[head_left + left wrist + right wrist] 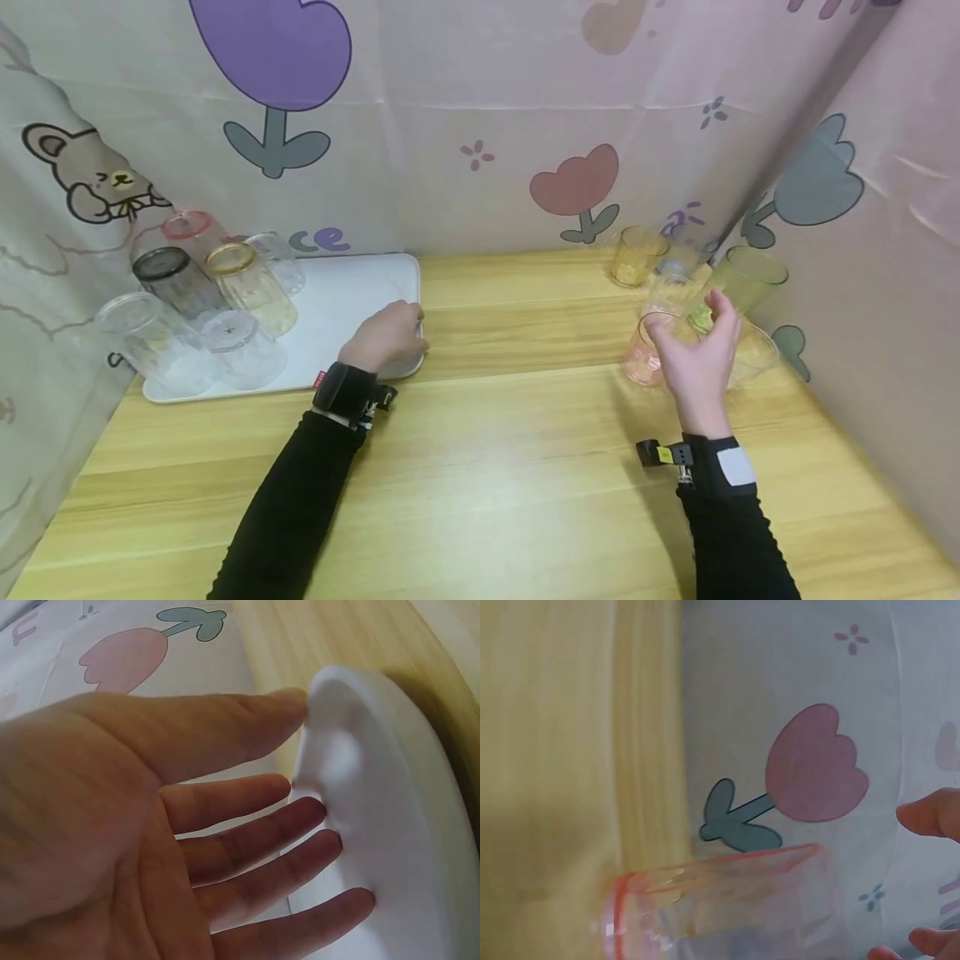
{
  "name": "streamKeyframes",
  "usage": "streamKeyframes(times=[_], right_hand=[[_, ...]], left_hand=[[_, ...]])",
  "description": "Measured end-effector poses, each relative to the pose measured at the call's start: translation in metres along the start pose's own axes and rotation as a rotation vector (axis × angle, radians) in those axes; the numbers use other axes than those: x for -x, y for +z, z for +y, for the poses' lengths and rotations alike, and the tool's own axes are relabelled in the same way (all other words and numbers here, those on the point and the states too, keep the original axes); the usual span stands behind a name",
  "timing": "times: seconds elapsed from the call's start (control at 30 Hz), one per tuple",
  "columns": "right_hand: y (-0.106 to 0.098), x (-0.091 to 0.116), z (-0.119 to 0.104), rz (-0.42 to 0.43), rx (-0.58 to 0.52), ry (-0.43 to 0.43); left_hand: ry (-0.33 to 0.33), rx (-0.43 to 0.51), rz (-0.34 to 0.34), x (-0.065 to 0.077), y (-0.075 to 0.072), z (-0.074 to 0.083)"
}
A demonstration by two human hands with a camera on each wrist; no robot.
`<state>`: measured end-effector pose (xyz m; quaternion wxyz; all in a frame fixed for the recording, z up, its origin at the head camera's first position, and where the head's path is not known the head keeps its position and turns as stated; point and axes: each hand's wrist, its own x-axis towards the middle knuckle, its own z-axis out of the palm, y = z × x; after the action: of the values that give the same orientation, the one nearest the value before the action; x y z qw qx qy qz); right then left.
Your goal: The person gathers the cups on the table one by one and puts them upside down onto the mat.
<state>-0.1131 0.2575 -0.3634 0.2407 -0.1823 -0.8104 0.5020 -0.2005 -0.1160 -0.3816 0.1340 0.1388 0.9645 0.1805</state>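
Note:
My left hand [384, 335] rests on the right end of a white tray [352, 287]. In the left wrist view its fingers [262, 844] lie nearly straight, with fingertips against the inside of the tray wall [360, 750], and the thumb reaches the rim. At the right, my right hand [703, 358] is raised just over a pink-tinted glass [643, 360], thumb and fingers spread apart with nothing between them. The same glass [727, 907] stands below the fingertips in the right wrist view. A green glass [753, 279] is just beyond that hand.
A yellow glass [637, 257] and several clear ones stand beside the pink glass near the right curtain [862, 275]. Several glasses occupy the tray's left half, among them a black-rimmed glass [176, 283] and a yellow-rimmed glass [255, 292]. A printed curtain [450, 125] borders the wooden table [495, 467].

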Motion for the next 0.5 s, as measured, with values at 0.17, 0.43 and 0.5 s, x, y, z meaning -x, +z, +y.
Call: streamKeyframes(times=[0.17,0.43,0.5], right_hand=[[-0.004,0.004,0.011,-0.035,-0.035,0.023],[-0.005,0.005,0.023,-0.112,-0.041,0.088],[-0.005,0.004,0.026,-0.13,-0.021,0.109]], left_hand=[[-0.006,0.0,-0.004,0.0,0.0,-0.001],[-0.015,0.007,-0.006,0.0,0.0,-0.001],[-0.019,0.008,-0.007,0.0,0.0,-0.001]])
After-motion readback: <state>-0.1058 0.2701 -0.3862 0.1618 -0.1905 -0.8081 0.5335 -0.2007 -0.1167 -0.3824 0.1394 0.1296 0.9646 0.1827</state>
